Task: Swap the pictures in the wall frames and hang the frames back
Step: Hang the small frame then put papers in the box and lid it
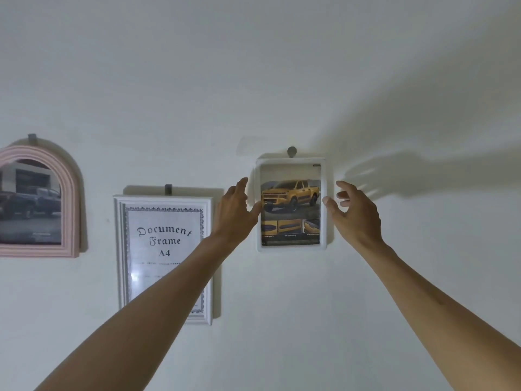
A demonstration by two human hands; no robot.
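Small white rounded-corner frame (291,248) hung from a round wall hook (291,151), holding a yellow pickup-truck print (291,203). Your left hand (234,211) and right hand (353,214) flanked its side edges, fingers spread and loose, thumbs at the rim, clamped on nothing. The frame looked light, rigid and slick, its glazing likely fragile. Best taken by both side rails and lifted off upward. The pink arched frame (72,193) held a dark truck picture (31,204).
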